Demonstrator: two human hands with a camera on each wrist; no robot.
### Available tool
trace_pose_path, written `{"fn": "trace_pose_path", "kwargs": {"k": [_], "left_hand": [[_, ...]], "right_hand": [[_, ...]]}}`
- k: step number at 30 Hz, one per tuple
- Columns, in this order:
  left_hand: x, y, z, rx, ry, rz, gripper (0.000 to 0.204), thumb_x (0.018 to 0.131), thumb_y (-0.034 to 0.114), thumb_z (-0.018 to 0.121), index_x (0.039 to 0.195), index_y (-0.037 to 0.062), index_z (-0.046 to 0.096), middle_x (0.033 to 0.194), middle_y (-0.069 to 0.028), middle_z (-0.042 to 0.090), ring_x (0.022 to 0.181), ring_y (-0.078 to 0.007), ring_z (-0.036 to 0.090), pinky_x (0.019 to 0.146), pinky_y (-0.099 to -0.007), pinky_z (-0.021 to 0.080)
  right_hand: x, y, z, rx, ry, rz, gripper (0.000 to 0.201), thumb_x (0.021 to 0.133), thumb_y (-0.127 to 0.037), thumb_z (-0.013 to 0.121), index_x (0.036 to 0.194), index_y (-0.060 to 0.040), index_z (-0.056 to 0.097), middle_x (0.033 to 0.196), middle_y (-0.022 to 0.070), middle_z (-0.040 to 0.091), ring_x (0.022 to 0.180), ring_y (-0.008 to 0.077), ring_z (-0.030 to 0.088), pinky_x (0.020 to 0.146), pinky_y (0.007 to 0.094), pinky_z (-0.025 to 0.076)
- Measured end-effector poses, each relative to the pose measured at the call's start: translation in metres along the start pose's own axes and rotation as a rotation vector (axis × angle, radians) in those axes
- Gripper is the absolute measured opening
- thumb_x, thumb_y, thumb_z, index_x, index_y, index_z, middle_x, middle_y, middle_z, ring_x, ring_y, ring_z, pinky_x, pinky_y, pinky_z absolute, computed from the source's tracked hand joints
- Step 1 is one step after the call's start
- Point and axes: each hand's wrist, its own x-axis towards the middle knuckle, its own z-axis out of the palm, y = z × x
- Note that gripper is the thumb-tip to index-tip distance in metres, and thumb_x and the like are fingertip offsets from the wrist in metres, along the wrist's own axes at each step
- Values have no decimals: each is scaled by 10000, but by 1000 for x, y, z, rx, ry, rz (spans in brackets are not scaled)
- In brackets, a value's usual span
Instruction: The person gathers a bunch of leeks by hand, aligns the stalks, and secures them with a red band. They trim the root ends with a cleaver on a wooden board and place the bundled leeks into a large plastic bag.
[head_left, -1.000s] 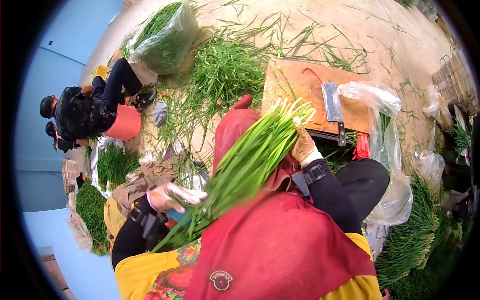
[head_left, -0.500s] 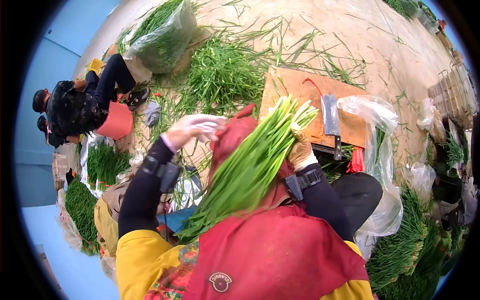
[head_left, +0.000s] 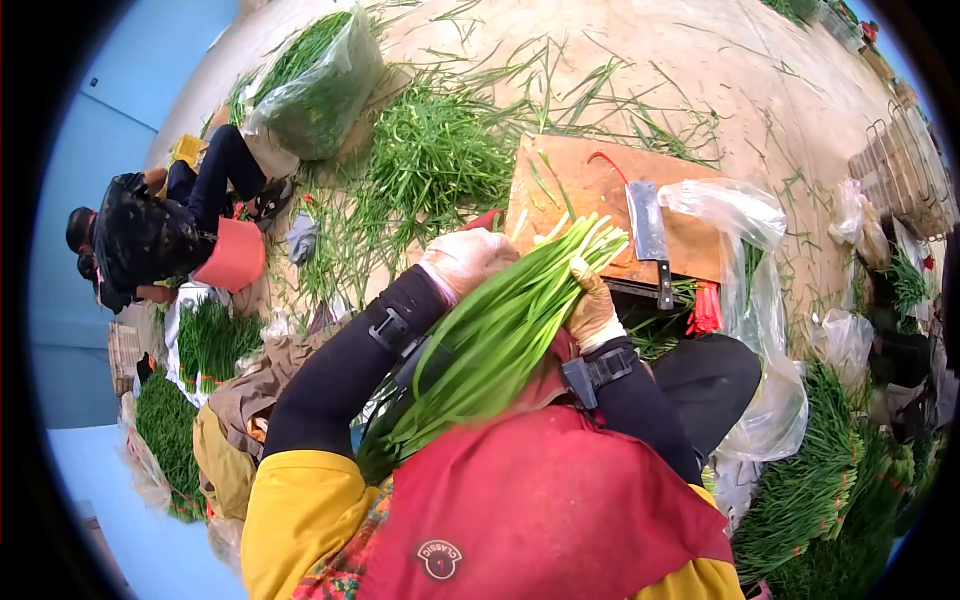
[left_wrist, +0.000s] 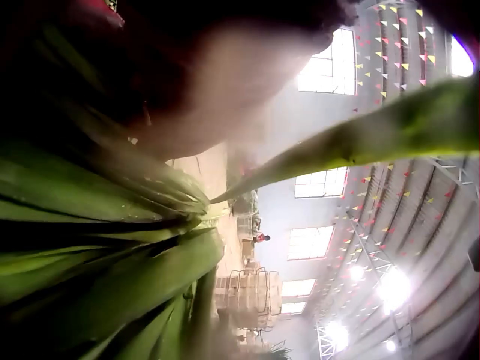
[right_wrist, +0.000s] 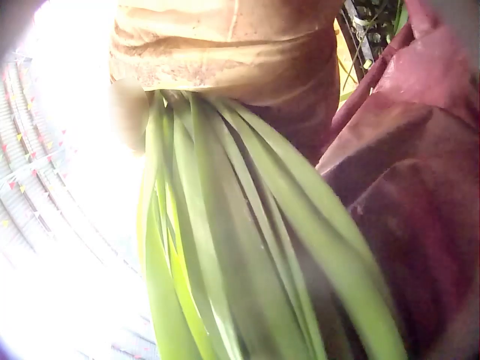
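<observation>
A long bunch of green leafy stalks (head_left: 500,330) lies slantwise over the red apron, pale ends at the upper right. My right hand (head_left: 592,308), in a tan glove, grips it near those ends; in the right wrist view the leaves (right_wrist: 217,225) hang out from under the glove (right_wrist: 225,52). My left hand (head_left: 468,262), in a whitish glove, is at the bunch's upper left side, fingers bent toward the stalks. Whether they hold any is hidden. In the left wrist view leaves (left_wrist: 97,240) fan out below the blurred hand (left_wrist: 225,82).
A cleaver (head_left: 649,225) lies on a wooden board (head_left: 560,165), with red ties (head_left: 706,308) below it and a plastic bag (head_left: 765,350) at its right. Loose stalks (head_left: 435,155) are heaped beyond. Another person (head_left: 150,235) sits at the left by a pink bucket (head_left: 232,255).
My left hand has risen from the leaf end, then moved right to the upper side of the bunch. My right hand still grips the stalks near their pale ends.
</observation>
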Motion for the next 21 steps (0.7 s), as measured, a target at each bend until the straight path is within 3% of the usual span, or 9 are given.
{"fn": "trace_pose_path", "kwargs": {"k": [4,6,8,9,12,14,16,20,21], "left_hand": [[2,-8,10,7,66,139,270,832,265,573,1019,91,658,906,-177,649,869,-321,627,766,-371,494],[1,-11,12,36,94,161,241,839,192,597,1037,66,652,907,-149,674,823,-259,655,732,-334,503],[-2,-7,12,-1003,101,-41,236,838,76,640,1059,-6,620,930,-79,672,835,-154,629,770,-271,504],[-4,-1,7,-1118,84,-46,247,823,35,659,1056,-35,615,964,-61,656,859,-112,604,782,-251,504],[-13,12,10,-1095,-4,-83,249,817,55,675,1049,-22,624,954,-63,659,842,-107,606,781,-246,502],[-16,17,16,-991,28,-104,222,831,131,669,1001,-8,637,798,-16,635,628,-62,568,564,-192,471],[-14,14,8,-960,-66,-130,238,842,187,657,994,5,638,730,5,604,529,-49,515,477,-185,416],[-16,21,0,-1083,-56,-162,187,838,181,658,923,19,622,710,15,587,554,-70,533,517,-206,443],[-12,19,4,-953,56,-47,225,825,186,675,962,23,602,770,2,595,648,-79,558,593,-219,464]], "right_hand": [[-12,-1,8,45,-21,-12,387,830,-117,615,1190,-12,518,1126,135,599,1031,278,587,940,427,465],[-14,-1,8,75,-37,-4,364,833,-86,603,1181,-19,522,1119,138,601,1026,286,589,938,436,466],[-15,0,5,54,8,-1,372,830,-88,605,1185,-19,517,1118,141,600,1019,290,592,938,436,467],[-18,1,9,-12,10,-24,436,823,-137,622,1212,10,491,1139,135,585,1030,259,585,931,391,471],[-19,0,22,8,-30,-28,436,809,-126,638,1195,13,492,1115,128,591,1009,258,591,915,389,482],[-23,-1,29,21,-59,-6,449,799,-118,645,1199,11,485,1113,125,590,1006,259,591,911,391,484],[-26,-1,35,-1,-28,-74,456,798,-115,644,1207,6,483,1115,125,588,1004,255,592,908,391,485],[-29,-4,43,-50,-62,-72,470,788,-102,643,1218,-1,483,1125,125,583,1015,239,585,913,376,480],[-31,-5,51,-52,-65,-77,470,788,-102,643,1218,-1,483,1125,125,583,1015,239,585,913,376,480]]}}
